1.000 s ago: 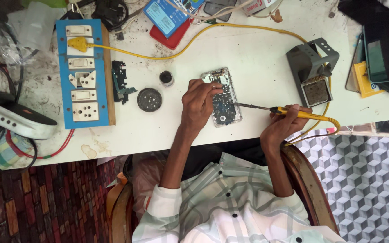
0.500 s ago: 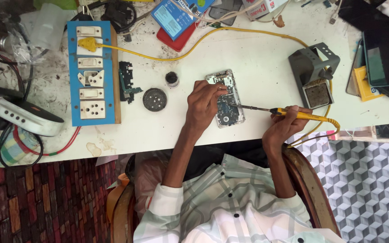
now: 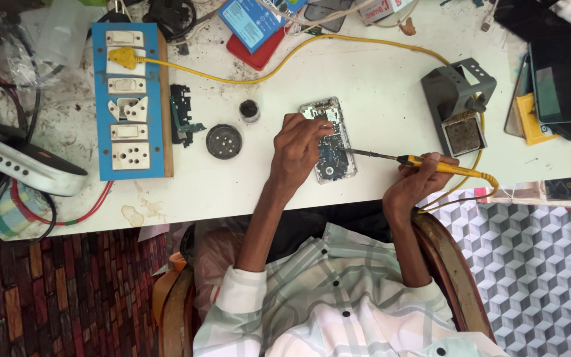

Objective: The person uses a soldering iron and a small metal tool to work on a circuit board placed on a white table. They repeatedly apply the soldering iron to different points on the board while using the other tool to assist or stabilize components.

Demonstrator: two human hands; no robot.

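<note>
Soldering iron [image 3: 431, 163] on opened phone [image 3: 330, 140]

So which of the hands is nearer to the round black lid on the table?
Left. The left hand rests on the opened phone, just right of the round black lid. The right hand holds the yellow soldering iron farther right, beyond the phone.

Our left hand [image 3: 297, 149] covers part of the opened phone [image 3: 330, 140], so its circuitry there stays unseen. The iron's tip contact is too small to tell.
</note>
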